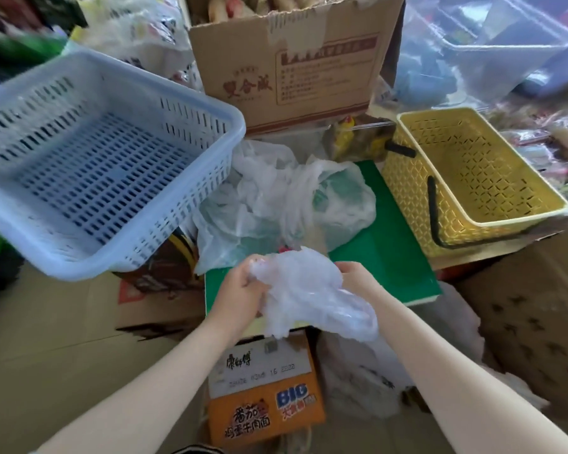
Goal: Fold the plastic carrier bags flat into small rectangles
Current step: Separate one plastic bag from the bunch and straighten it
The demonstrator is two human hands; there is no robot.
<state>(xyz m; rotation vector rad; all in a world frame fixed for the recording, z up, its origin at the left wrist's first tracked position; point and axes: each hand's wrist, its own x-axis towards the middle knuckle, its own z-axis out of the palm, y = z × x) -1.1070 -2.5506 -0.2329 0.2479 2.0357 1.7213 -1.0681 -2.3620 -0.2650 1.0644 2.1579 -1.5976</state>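
bag in hands: one crumpled clear plastic bag point(312, 296), held up over the near edge of the green board point(391, 257), roughly dead centre of the view
left hand: left hand point(243, 290) at about 9 o'clock of the bag, fingers curled in and gripping its bunched-up edge
right hand: right hand point(354, 276) at about 2 o'clock of the bag, mostly tucked behind the plastic; looks like it's pinching the far edge, but the fingers are hidden so can't say how tight
bag pile: loose heap of white and clear bags point(282, 198) lying on the board at 12 o'clock from the hands, not folded; looks like two or three, too tangled to count properly
baskets: two. One blue basket point(89, 158) at 10 o'clock, tilted; one yellow basket point(473, 178) with black handles at 2 o'clock, sitting just beside the board
boxes: one open brown cardboard box point(292, 60) at 12 o'clock behind the pile, one orange noodle carton point(263, 388) at 6 o'clock under the board's near edge
other: another white bag point(358, 381) down low at 5 o'clock, beside the orange carton
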